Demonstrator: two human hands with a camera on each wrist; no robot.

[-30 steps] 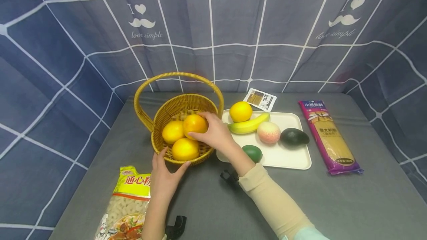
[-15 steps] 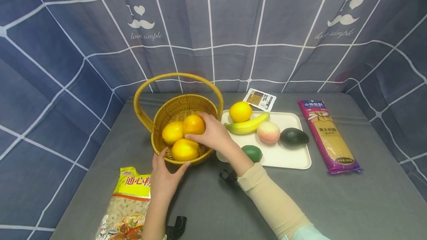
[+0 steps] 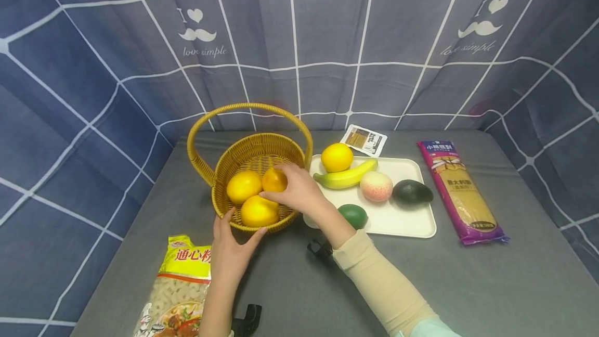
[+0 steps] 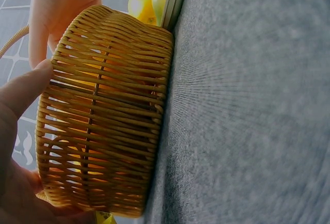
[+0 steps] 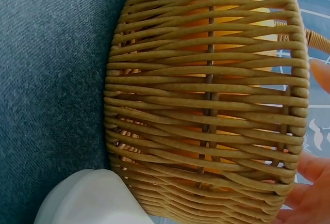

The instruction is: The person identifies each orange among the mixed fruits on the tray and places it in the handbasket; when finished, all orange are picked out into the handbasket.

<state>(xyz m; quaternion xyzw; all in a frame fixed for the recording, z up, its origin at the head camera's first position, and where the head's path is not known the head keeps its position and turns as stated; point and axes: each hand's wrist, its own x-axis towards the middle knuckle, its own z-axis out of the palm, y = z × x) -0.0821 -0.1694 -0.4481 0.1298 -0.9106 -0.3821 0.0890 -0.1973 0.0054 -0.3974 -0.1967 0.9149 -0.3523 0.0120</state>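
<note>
A woven wicker basket (image 3: 259, 144) with a tall handle stands at the left centre of the table. My left hand (image 3: 234, 246) holds its near side, thumb and fingers spread along the rim; the left wrist view shows the thumb (image 4: 31, 87) at the rim. Inside the basket, my right hand (image 3: 299, 191) grips an orange (image 3: 274, 180) from above and the right, partly covering it. Two yellow-orange round fruits, a left one (image 3: 244, 186) and a near one (image 3: 260, 211), lie beside it. In the right wrist view, the basket wall (image 5: 206, 95) hides most of the fruit.
Right of the basket, a white tray (image 3: 421, 225) carries a yellow fruit (image 3: 337, 157), a banana (image 3: 346, 177), a peach (image 3: 376, 186), an avocado (image 3: 413, 193) and a green fruit (image 3: 353, 216). A small packet (image 3: 365, 140), a spaghetti pack (image 3: 460, 191) and a macaroni bag (image 3: 180, 285) lie around.
My right hand has lowered the orange deeper into the basket, beside the other two fruits, and now covers more of it. The left hand stays at the rim.
</note>
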